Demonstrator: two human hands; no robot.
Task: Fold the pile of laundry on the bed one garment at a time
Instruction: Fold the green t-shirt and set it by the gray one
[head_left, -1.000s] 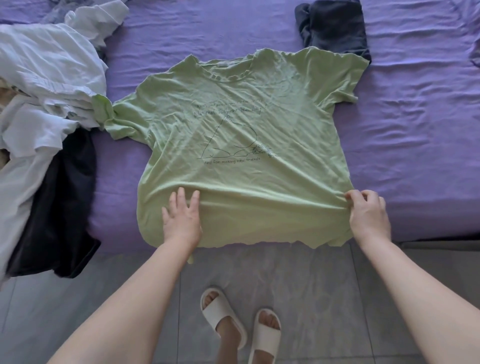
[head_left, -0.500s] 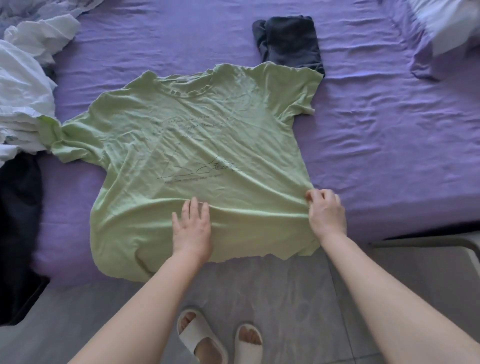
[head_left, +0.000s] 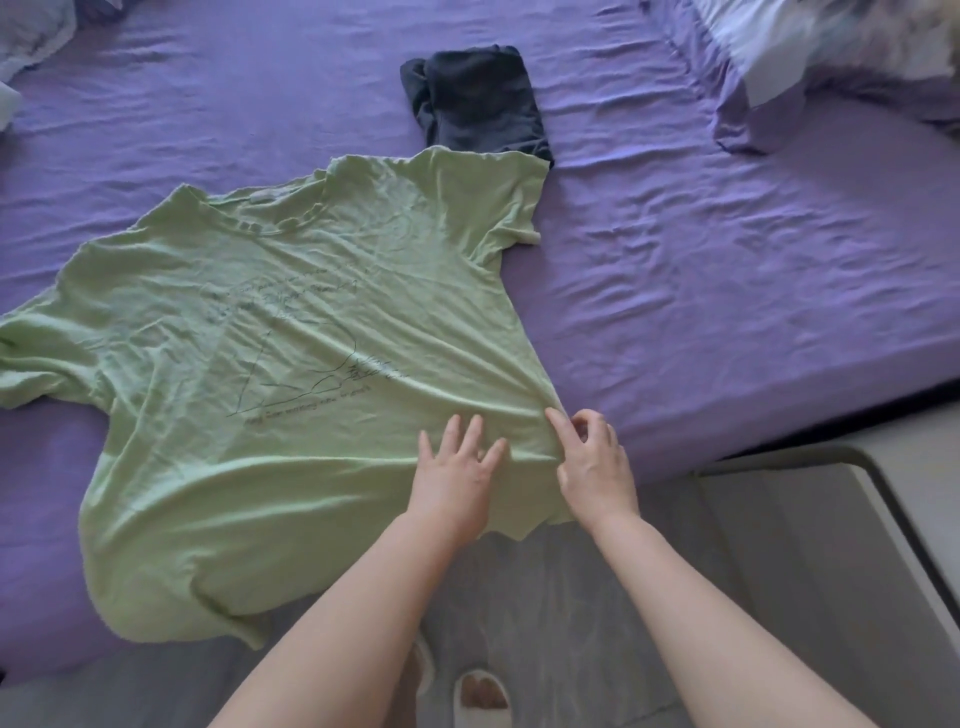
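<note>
The green shirt (head_left: 291, 395) lay spread front-up on the purple bed (head_left: 727, 291), its collar toward the far left and its hem hanging over the near edge, so its long axis ran slantwise from far to near. Both hands sat at the near right part of the hem, close beside each other. The left hand (head_left: 457, 470) lay flat on the cloth with fingers straight and spread, pressing it down and gripping nothing. The right hand (head_left: 595, 462) was at the shirt's right side seam, fingers curled, with the index finger on the cloth; creases fanned out from that spot, which suggests a pinch, though whether cloth was truly caught between finger and thumb could not be told.

From that grip nearly all the shirt lay to the left and far: the body stretched away leftward, the right sleeve (head_left: 511, 208) sat far up the same edge, and the left sleeve (head_left: 36, 358) was well apart at the far left side. The right hand was thus the nearer one to the edge that would be carried over, and a fold would likely run leftward across the long axis, the left hand marking the crease line.

A folded dark garment (head_left: 478, 101) lay just beyond the right sleeve, touching or slightly under it.
</note>
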